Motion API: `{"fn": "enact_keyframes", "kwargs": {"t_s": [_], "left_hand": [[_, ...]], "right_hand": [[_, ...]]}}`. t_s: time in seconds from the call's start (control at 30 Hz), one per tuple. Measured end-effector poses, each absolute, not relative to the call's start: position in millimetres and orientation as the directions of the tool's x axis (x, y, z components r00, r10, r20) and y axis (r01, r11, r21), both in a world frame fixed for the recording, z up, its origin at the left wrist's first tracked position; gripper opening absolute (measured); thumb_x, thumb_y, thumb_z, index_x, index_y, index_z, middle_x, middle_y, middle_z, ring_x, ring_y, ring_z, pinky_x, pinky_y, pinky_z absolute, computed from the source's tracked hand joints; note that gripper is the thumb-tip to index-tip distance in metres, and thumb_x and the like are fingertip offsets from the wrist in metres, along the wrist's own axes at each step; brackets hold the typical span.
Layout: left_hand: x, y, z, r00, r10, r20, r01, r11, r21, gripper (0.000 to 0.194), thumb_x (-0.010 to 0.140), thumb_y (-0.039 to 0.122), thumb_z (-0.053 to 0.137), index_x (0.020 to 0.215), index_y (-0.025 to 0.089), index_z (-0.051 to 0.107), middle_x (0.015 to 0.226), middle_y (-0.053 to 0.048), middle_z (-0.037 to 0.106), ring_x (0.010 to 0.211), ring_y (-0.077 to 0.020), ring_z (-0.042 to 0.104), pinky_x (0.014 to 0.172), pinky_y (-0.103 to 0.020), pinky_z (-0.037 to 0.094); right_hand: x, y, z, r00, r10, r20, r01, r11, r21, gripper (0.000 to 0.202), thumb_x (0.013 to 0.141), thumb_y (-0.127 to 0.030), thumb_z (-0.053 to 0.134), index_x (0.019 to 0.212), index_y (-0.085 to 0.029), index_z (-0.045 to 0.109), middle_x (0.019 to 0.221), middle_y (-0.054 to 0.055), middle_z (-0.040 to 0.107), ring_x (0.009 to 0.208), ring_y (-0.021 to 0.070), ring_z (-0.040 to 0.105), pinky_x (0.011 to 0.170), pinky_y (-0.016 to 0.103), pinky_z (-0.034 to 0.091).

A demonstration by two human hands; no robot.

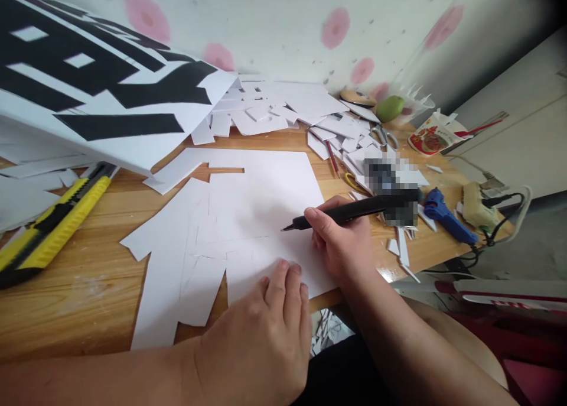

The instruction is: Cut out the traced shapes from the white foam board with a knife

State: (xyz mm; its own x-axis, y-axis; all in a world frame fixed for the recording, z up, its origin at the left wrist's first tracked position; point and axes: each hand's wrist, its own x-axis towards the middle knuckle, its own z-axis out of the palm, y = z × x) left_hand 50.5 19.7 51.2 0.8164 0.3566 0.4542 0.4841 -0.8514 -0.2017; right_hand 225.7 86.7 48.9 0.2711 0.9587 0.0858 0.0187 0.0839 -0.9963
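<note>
A white sheet (266,199) with cut edges, a narrow slot and faint drawn lines lies on the wooden table (88,311). My right hand (339,234) is closed round a black pen (345,211), its tip at the sheet near the end of a thin line. Just below and left of the tip, my left hand (270,317) rests palm down on the sheet's near part, its fingers stretched out side by side and holding nothing. The thumb of the left hand is mostly hidden.
A yellow utility knife (57,223) lies at the left, beneath a large black-and-white printed sheet (119,122). Paper scraps (261,113) line the back. At the right are scissors (384,137), a blue glue gun (449,217), a power strip (481,208) and a paper cup (436,133).
</note>
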Motion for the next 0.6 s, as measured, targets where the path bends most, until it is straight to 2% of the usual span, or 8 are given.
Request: {"fn": "enact_keyframes", "kwargs": {"t_s": [0.23,0.43,0.6], "left_hand": [[52.6,17.9,44.3,0.802,0.347,0.486,0.487,-0.851,-0.196,0.036,0.084,0.013,0.047,0.11,0.003,0.07,0.111,-0.027,0.073,0.106,-0.0404,0.069,0.081,-0.049,0.055],[54.8,17.8,41.7,0.788,0.354,0.504,0.496,-0.85,-0.178,0.037,0.084,0.012,0.045,0.11,0.002,0.07,0.111,-0.028,0.073,0.106,-0.0408,0.07,0.08,-0.049,0.055],[53.7,18.7,44.2,0.803,0.357,0.478,0.499,-0.841,-0.21,0.037,0.083,0.015,0.048,0.11,0.003,0.07,0.111,-0.025,0.073,0.105,-0.0389,0.071,0.079,-0.048,0.057]], "right_hand": [[225.3,86.2,44.4,0.283,0.954,0.094,0.111,0.065,-0.992,0.039,0.069,-0.051,0.087,0.067,-0.022,0.063,0.048,-0.005,0.052,0.044,0.0111,0.047,0.038,0.023,0.034],[224.2,86.1,44.1,0.274,0.956,0.107,0.135,0.072,-0.988,0.037,0.07,-0.05,0.087,0.067,-0.021,0.065,0.05,-0.004,0.054,0.047,0.012,0.051,0.04,0.023,0.038],[223.6,85.9,45.0,0.272,0.957,0.103,0.153,0.062,-0.986,0.038,0.069,-0.051,0.087,0.066,-0.021,0.064,0.049,-0.004,0.053,0.047,0.0123,0.052,0.04,0.023,0.038]]}}
